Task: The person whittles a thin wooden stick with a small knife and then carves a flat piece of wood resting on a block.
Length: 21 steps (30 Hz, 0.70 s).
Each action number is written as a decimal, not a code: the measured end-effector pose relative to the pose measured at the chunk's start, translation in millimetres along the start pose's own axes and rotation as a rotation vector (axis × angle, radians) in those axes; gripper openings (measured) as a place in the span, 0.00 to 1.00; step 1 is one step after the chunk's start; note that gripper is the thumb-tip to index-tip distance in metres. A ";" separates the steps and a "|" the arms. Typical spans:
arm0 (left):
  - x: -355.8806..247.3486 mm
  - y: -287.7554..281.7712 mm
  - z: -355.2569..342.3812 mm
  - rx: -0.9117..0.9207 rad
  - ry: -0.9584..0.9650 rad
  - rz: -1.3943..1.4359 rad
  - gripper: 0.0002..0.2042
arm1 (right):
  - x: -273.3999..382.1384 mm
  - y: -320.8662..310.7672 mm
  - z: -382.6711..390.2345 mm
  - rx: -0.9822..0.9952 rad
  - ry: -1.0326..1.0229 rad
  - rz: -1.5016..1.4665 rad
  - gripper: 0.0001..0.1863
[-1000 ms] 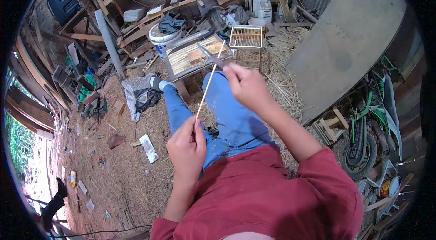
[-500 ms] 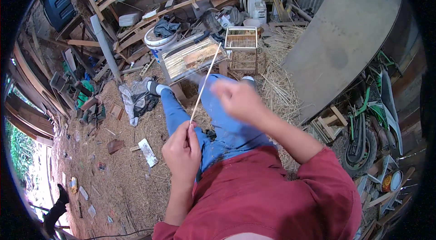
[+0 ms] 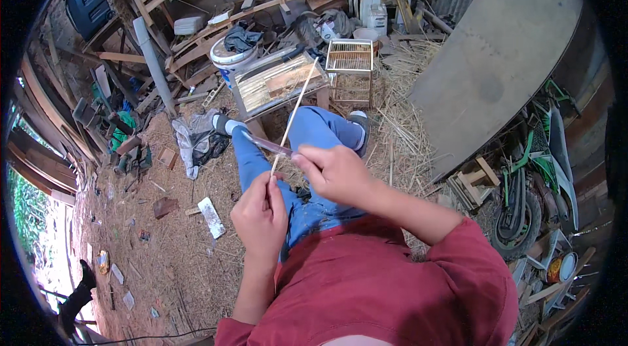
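Pinching a thin stick, the left hand's fingers are closed, while the right hand's curl round a knife.

Wide fisheye view downward from the head

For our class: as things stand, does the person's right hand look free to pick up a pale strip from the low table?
Probably not: the right hand is closed around a knife, so it looks occupied, though many pale strips lie uncovered ahead.
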State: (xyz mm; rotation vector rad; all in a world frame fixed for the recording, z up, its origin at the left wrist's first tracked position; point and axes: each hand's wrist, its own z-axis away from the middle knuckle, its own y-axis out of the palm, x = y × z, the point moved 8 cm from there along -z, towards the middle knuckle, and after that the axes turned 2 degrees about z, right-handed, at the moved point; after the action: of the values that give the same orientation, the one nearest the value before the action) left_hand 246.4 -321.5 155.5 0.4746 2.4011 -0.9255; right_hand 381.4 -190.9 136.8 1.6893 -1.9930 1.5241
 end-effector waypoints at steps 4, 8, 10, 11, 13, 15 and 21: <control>0.6 -1.4 5.5 -0.026 0.023 -0.036 0.05 | -18.1 -10.1 -27.0 -0.063 0.093 -0.020 0.12; -0.2 -1.3 -0.7 -0.016 0.016 -0.015 0.05 | 7.8 1.3 -2.8 -0.018 -0.050 0.004 0.14; 4.6 -4.4 2.2 -0.033 0.008 0.001 0.05 | 8.4 5.5 -6.7 0.068 -0.056 0.003 0.15; 3.1 -4.0 3.7 -0.037 0.005 -0.001 0.05 | 3.7 -1.2 -19.1 0.072 -0.059 0.003 0.15; -5.4 -3.3 5.1 -0.037 0.043 -0.032 0.05 | -17.0 -23.4 -42.2 -0.059 0.151 0.020 0.14; -0.7 -3.8 2.5 -0.035 0.028 -0.037 0.05 | -1.9 -12.4 -21.8 -0.150 0.034 -0.061 0.15; -4.3 -3.2 0.5 -0.073 0.015 0.009 0.04 | -9.0 -30.1 -42.8 -0.023 0.113 -0.041 0.14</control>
State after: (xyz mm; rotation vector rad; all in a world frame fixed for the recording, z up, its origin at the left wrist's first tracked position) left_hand 248.5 -324.8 159.3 0.4663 2.4344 -0.8300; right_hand 387.9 -149.9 169.8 1.5876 -1.9007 1.5412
